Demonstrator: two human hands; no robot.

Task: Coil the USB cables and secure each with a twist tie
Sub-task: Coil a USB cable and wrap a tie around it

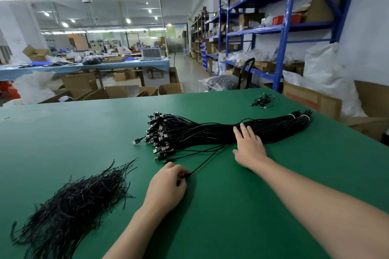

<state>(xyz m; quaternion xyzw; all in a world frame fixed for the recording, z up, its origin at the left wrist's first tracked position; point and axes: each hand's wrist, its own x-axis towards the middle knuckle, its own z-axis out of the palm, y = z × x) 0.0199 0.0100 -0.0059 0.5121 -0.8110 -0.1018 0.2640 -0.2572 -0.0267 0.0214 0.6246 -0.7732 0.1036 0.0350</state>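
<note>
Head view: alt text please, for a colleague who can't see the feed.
A person's left hand pinches a single black cable leading out of a large bundle of USB cables, which the right hand presses flat on a green table. A pile of black twist ties lies to the left, untouched.

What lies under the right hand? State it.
The right hand rests on the black USB cable bundle, which lies on the green table. Strands beneath the palm are hidden.
</note>
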